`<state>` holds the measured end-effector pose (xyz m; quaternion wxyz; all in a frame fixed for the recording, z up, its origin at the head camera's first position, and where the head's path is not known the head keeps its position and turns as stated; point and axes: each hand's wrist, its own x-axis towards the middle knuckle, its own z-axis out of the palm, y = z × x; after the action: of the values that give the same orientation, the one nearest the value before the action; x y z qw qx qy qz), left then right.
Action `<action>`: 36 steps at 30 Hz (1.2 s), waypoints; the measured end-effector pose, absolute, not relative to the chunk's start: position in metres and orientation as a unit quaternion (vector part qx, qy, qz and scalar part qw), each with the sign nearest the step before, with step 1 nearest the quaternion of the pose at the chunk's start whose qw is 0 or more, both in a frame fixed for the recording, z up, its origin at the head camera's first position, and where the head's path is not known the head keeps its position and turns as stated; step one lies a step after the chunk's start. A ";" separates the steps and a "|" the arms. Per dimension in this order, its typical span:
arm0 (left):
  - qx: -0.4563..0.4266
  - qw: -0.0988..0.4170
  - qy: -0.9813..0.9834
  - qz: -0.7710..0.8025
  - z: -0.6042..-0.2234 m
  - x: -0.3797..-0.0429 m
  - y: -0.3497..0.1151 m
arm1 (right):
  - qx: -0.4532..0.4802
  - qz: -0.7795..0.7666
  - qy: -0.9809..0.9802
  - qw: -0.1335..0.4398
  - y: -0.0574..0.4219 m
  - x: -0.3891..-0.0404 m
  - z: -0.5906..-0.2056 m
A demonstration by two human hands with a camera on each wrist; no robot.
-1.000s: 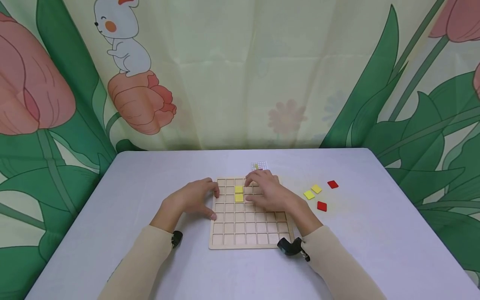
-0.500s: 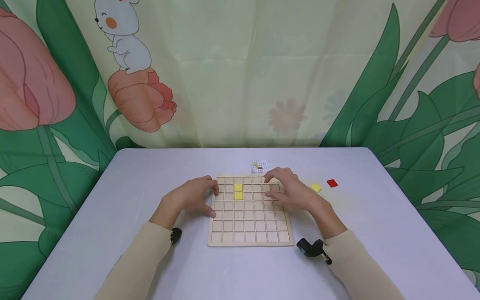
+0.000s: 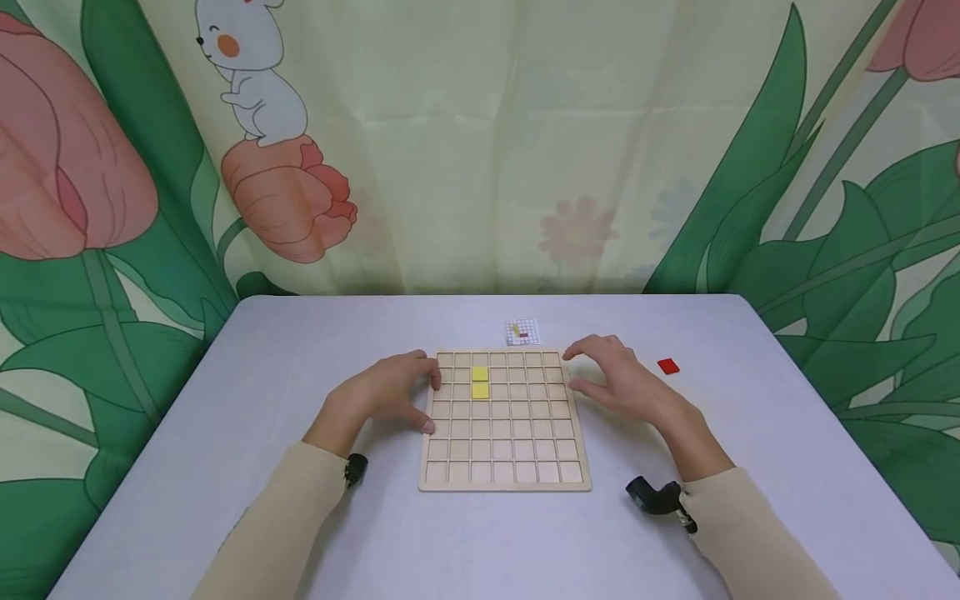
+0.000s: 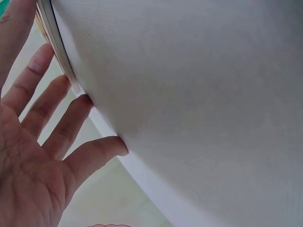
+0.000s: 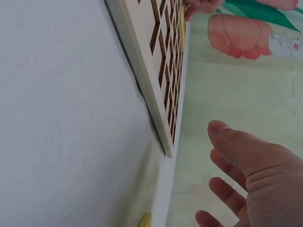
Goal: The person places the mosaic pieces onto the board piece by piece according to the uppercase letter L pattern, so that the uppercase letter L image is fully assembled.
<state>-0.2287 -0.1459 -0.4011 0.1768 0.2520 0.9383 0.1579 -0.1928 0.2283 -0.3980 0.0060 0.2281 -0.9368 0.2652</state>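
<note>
A wooden grid board (image 3: pixel 502 459) lies flat on the table, with two yellow square tiles (image 3: pixel 480 382) in adjoining cells of one column. At the board's left edge rests my left hand (image 3: pixel 384 388), fingers spread and thumb touching the side; the left wrist view shows the same hand (image 4: pixel 40 161) with loosely extended fingers. My right hand (image 3: pixel 628 385) hovers by the board's upper right edge, thumb apart from the fingers and nothing visible between them. Under it, in the right wrist view, a bit of a yellow tile (image 5: pixel 146 220) shows on the table.
A small printed card (image 3: pixel 522 332) with a coloured grid pattern lies just behind the board. Right of my right hand is a red tile (image 3: pixel 668 366). A patterned curtain (image 3: pixel 465 167) hangs behind the table's far edge (image 3: pixel 390 297).
My right hand has moved right, from over the board to beyond its right edge, covering several loose tiles. The card is uncovered. My left hand stays at the board's left edge.
</note>
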 end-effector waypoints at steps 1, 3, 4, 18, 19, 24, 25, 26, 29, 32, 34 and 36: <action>0.252 0.178 0.938 0.159 -0.401 -0.229 -0.146 | 0.226 0.264 -0.938 0.006 0.232 -0.192 -0.399; 0.252 0.182 0.937 0.158 -0.401 -0.228 -0.146 | 0.220 0.263 -0.939 0.008 0.239 -0.191 -0.399; 0.252 0.183 0.937 0.158 -0.402 -0.228 -0.146 | 0.219 0.264 -0.939 0.009 0.243 -0.191 -0.399; 0.245 0.183 0.939 0.154 -0.402 -0.229 -0.148 | 0.186 0.253 -0.950 -0.007 0.280 -0.192 -0.402; 0.248 0.182 0.939 0.154 -0.403 -0.229 -0.148 | 0.181 0.251 -0.951 -0.009 0.282 -0.192 -0.401; 0.260 0.176 0.936 0.156 -0.405 -0.232 -0.147 | 0.148 0.242 -0.959 -0.026 0.294 -0.193 -0.396; 0.262 0.175 0.936 0.156 -0.405 -0.233 -0.147 | 0.143 0.239 -0.960 -0.029 0.295 -0.194 -0.395; 0.263 0.175 0.936 0.156 -0.405 -0.233 -0.147 | 0.137 0.237 -0.961 -0.033 0.297 -0.195 -0.395; 0.265 0.174 0.936 0.154 -0.404 -0.233 -0.147 | 0.128 0.232 -0.963 -0.041 0.300 -0.199 -0.398; 0.265 0.175 0.936 0.152 -0.404 -0.233 -0.148 | 0.126 0.227 -0.965 -0.046 0.303 -0.201 -0.402; 0.264 0.177 0.936 0.151 -0.403 -0.233 -0.148 | 0.127 0.225 -0.965 -0.048 0.306 -0.201 -0.405; 0.263 0.178 0.936 0.151 -0.403 -0.233 -0.148 | 0.127 0.222 -0.966 -0.049 0.308 -0.201 -0.407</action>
<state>-0.2332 -0.1476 -0.4029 0.1784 0.2627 0.9362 0.1510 -0.2006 0.3078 -0.4074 -0.0487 0.1268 -0.9656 0.2218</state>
